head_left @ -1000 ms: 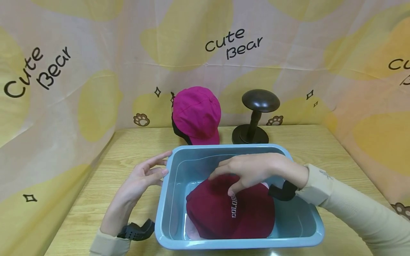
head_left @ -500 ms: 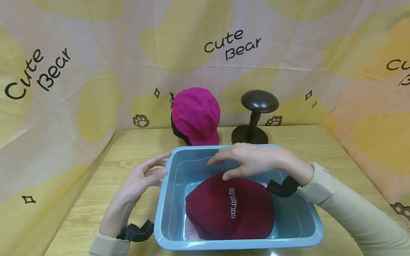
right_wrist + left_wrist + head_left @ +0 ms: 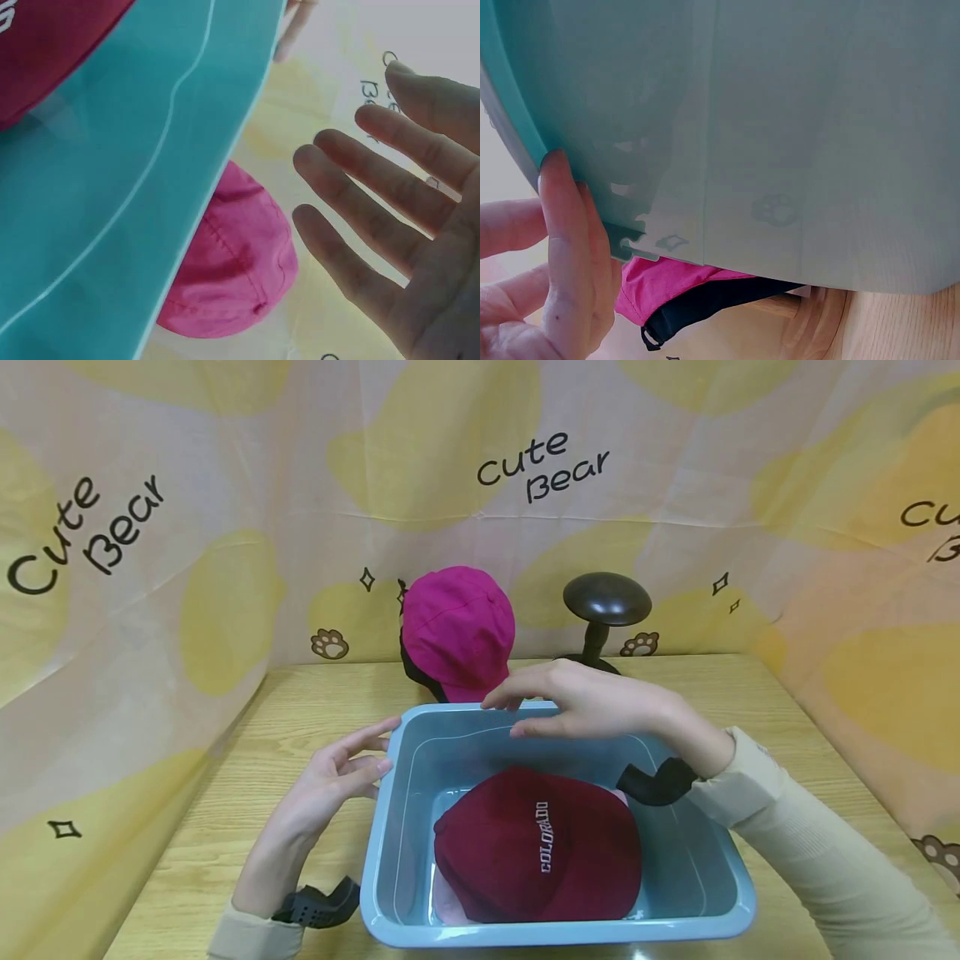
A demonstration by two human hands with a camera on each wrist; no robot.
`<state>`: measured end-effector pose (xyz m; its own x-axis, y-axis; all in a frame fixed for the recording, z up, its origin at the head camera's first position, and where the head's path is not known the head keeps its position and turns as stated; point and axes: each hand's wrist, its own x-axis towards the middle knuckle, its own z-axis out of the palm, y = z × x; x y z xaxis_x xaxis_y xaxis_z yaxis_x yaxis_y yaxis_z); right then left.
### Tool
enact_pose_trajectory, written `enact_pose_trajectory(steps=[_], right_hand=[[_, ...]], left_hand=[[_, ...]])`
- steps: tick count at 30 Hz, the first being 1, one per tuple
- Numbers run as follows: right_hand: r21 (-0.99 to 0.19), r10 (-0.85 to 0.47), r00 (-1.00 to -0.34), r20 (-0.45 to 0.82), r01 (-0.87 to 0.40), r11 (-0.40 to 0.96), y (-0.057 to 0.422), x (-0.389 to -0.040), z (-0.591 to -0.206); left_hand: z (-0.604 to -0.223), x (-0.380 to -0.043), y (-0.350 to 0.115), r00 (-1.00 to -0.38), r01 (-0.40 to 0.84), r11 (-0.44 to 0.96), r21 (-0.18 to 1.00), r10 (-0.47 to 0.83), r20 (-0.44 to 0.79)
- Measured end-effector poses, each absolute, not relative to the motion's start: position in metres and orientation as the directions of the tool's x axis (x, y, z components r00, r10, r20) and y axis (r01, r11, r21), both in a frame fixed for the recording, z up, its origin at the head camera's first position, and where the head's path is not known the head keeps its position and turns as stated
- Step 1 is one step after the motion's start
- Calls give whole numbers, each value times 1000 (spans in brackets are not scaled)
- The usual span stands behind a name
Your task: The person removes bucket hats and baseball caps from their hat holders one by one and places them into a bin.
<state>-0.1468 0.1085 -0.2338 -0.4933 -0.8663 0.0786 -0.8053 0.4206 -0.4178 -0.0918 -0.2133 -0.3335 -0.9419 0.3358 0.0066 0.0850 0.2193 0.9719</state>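
Note:
A maroon baseball cap (image 3: pixel 502 843) lettered COLORADO lies in a light blue plastic tub (image 3: pixel 555 935). A pale pink edge (image 3: pixel 448 900) of something peeks out beneath it. My left hand (image 3: pixel 333 781) rests its fingertips against the tub's left rim; in the left wrist view its fingers (image 3: pixel 574 247) reach up to that rim from outside. My right hand (image 3: pixel 588 700) hovers over the tub's back rim, holding nothing, its fingers (image 3: pixel 360 195) spread and extended in the right wrist view. Just past those fingertips is a bright pink cap (image 3: pixel 457 631), standing behind the tub.
Behind the tub, to the right of the pink cap, a dark hat stand (image 3: pixel 606 602) with a domed top rises from the table; my right hand partly hides its base. The wooden table (image 3: pixel 315 702) ends at a patterned cloth backdrop (image 3: pixel 420 443).
My right hand has lifted off the maroon cap and moved back, away from it, to above the tub's far rim. The left hand has stayed at the left rim.

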Motion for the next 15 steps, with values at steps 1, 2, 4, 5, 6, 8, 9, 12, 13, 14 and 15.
enact_pose_trajectory(steps=[1,2,4,5,6,8,9,12,13,14,15], right_hand=[[-416,-863,-497,93,-806,420,109,-148,-233],[-416,-858,-503,108,-807,420,109,-149,-232],[-412,-846,-516,136,-806,425,109,-151,-230],[-408,-839,-523,151,-806,429,109,-151,-229],[-404,-830,-532,166,-805,435,110,-152,-228],[-406,-814,-549,190,-799,444,110,-154,-227],[-412,-807,-556,198,-794,446,110,-155,-226],[-434,-791,-574,211,-780,451,110,-159,-226],[-444,-787,-578,215,-776,448,110,-160,-226],[-455,-783,-583,216,-770,448,111,-162,-226],[-467,-778,-589,218,-763,447,111,-164,-226]], left_hand=[[-333,-92,-213,-942,85,221,971,335,7],[-333,-91,-213,-944,81,223,971,331,2],[-333,-91,-213,-946,76,227,971,326,-2],[-333,-91,-213,-946,72,227,971,323,-5],[-333,-90,-213,-947,69,229,971,321,-8],[-333,-90,-213,-946,71,228,971,324,-7],[-333,-90,-213,-945,73,227,971,326,-5],[-332,-90,-212,-943,77,223,972,332,-1],[-332,-90,-212,-943,81,222,972,334,2],[-332,-90,-211,-943,81,222,972,333,3],[-332,-90,-211,-943,81,223,971,332,3]])
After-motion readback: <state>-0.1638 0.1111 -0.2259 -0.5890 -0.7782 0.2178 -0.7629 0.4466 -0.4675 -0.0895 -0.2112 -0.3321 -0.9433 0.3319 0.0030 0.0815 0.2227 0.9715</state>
